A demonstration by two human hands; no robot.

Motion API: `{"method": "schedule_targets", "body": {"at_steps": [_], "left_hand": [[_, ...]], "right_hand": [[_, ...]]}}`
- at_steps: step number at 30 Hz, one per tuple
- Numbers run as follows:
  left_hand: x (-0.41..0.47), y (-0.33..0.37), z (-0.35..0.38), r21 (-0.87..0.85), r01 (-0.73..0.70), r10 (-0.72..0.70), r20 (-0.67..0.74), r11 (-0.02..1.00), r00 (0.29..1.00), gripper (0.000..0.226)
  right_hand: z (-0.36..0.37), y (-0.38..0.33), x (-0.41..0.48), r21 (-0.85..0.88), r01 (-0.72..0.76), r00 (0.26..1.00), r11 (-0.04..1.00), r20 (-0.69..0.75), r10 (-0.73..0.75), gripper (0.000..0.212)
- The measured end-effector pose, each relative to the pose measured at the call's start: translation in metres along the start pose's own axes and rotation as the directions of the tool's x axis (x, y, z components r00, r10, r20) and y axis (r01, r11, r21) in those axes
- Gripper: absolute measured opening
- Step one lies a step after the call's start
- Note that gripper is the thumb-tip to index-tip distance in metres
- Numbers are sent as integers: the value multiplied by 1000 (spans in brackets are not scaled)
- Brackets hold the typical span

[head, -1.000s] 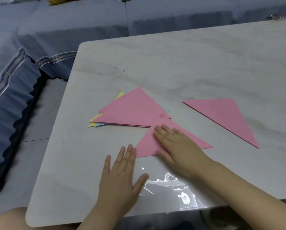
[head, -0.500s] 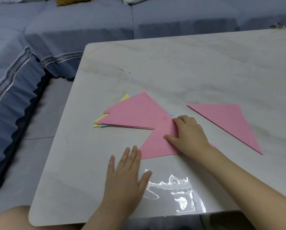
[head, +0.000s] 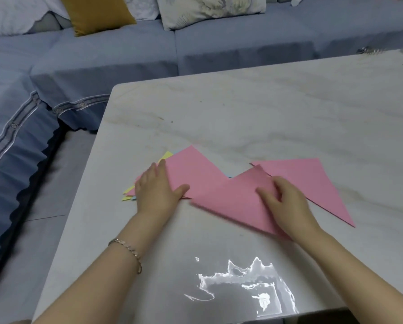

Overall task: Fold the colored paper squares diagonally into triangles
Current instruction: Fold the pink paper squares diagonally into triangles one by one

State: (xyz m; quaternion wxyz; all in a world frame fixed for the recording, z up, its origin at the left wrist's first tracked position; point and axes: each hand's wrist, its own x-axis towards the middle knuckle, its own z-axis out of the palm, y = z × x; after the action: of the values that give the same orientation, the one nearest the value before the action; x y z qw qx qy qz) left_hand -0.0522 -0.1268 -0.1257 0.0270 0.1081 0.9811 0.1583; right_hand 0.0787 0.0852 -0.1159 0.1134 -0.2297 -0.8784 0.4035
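Observation:
A pink folded triangle (head: 233, 199) lies in the middle of the white marble table (head: 242, 118), with my right hand (head: 282, 202) pressed flat on its right part. Its upper tip overlaps a second pink triangle (head: 312, 181) lying to the right. On the left is a stack of paper (head: 195, 169) with a pink sheet on top and yellow and blue edges (head: 166, 156) showing beneath. My left hand (head: 156, 188) rests flat on the stack's left corner, fingers spread.
A blue sofa (head: 102, 57) with a mustard cushion (head: 95, 12) and pale cushions runs along the far and left sides of the table. A small metal object (head: 369, 50) sits at the table's far right edge. Bright glare (head: 249, 284) lies near the front edge.
My left hand moved up from the bare table onto the paper stack. My right hand slid the folded pink triangle to the right until it overlaps the other triangle.

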Motion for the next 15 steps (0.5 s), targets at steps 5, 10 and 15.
{"method": "schedule_targets", "body": {"at_steps": [5,10,15], "left_hand": [[4,3,-3,73,-15,15,-6,997,1000,84],[-6,2,-3,24,-45,46,-35,999,998,78],[-21,3,-9,-272,-144,120,-103,951,987,29]], "right_hand": [[-39,26,29,-6,-149,946,989,-291,141,38],[-38,40,33,-316,-226,931,922,-347,110,58],[-9,14,5,-184,104,986,977,-109,-126,41]]}}
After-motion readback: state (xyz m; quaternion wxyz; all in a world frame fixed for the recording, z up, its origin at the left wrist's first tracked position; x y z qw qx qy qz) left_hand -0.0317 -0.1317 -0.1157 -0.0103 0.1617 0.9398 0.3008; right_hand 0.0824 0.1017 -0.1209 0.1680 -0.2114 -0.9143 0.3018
